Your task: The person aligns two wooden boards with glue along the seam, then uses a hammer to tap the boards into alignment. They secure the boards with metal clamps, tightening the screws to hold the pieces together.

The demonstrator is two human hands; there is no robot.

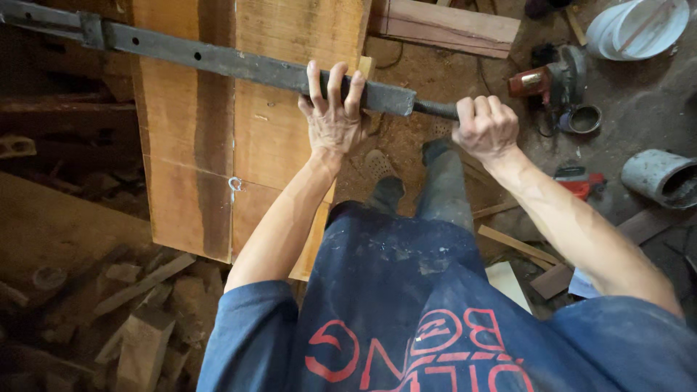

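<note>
Two hands hold a long dark metal clamp bar over wide wooden boards.

The left hand (332,109) wraps its fingers (335,76) over the flat clamp bar (218,58), likely to keep it steady. The right hand (485,127) is clenched tight around the round screw end (435,109) of the bar, just right of the left hand, a grip good for turning. The bar lies across the top of the wooden boards (218,131), which stand side by side under it. A small metal hook (235,184) sits on the boards below the bar. The floor (646,109) is dusty. To the right of the bar lie a red power tool (548,80), a white bucket (639,29) and a grey pipe (657,176). Wood scraps (141,319) pile up below the boards.
</note>
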